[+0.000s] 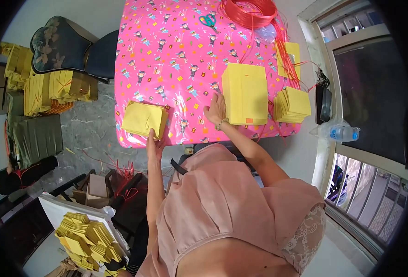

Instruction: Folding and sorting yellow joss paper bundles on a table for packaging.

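On the pink patterned tablecloth lies a low stack of yellow paper (141, 117), near the left front corner. My left hand (154, 144) grips its near right corner, thumb on top; the other fingers are mostly hidden. My right hand (217, 112) rests with fingers stretched along the left side of a taller yellow paper stack (245, 94), seemingly touching it. Nothing shows within that hand. A bracelet circles its wrist. To the right sits a smaller, fanned yellow paper stack (291, 105).
A red strapping coil (250, 17), with loose strands trailing right, and teal scissors (208, 21) lie at the far side. Beside the window hangs a bagged plastic bottle (344, 134). A dark chair (61, 45) and yellow bundles (47, 94) stand left; more yellow paper (86, 240) lies lower left.
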Motion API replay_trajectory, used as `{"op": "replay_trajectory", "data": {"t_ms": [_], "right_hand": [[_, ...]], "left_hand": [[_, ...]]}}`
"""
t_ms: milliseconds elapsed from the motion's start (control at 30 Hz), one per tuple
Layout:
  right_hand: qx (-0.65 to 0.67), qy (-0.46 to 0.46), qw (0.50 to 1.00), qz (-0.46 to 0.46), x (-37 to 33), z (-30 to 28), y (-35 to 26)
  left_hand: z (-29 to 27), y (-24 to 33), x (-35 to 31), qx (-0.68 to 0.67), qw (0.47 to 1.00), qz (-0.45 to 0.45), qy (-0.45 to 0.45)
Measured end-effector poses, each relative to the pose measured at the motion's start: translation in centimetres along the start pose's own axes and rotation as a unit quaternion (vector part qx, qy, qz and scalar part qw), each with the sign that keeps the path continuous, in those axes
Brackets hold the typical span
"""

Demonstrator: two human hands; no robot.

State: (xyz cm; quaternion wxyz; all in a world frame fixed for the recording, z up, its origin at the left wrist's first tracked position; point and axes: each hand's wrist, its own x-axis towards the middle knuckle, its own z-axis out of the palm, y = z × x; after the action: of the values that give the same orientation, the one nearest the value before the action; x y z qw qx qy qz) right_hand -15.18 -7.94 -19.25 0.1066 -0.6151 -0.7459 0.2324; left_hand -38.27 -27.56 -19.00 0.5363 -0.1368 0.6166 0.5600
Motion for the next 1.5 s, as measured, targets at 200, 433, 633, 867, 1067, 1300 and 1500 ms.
{"op": "replay_trajectory", "data": {"t_ms": [200, 433, 633, 867, 1067, 1300, 1500], "right_hand": [[-0.047, -0.015, 0.999, -0.009, 0.1, 0.7, 0.0], [-0.025, -0.023, 0.999, -0.003, 0.1, 0.2, 0.3], [-0.017, -0.031, 0.998, 0.048, 0.8, -0.1, 0.0], [-0.055, -0.043, 0.996, 0.05, 1.3, -0.3, 0.2], [-0.039, -0.039, 0.998, 0.021, 1.3, -0.4, 0.5], [-0.049, -0.012, 0.998, -0.03, 0.2, 0.8, 0.8], [-0.092, -0.032, 0.994, -0.043, -1.1, -0.2, 1.7]], "left_hand": [[-0.8, 0.1, 0.1, 0.002, 1.0, 0.009, -0.012], [-0.6, 0.3, 0.1, 0.01, 1.0, 0.008, -0.019], [-0.3, 0.2, -0.1, 0.01, 1.0, 0.015, -0.013], [-0.5, 0.3, -0.1, 0.0, 1.0, 0.01, -0.002], [-0.1, 0.1, 0.0, -0.012, 0.999, 0.031, 0.008], [-0.1, 0.3, -1.1, 0.007, 0.999, 0.036, 0.027], [0.9, 0.2, -1.2, -0.02, 0.999, 0.029, 0.012]]}}
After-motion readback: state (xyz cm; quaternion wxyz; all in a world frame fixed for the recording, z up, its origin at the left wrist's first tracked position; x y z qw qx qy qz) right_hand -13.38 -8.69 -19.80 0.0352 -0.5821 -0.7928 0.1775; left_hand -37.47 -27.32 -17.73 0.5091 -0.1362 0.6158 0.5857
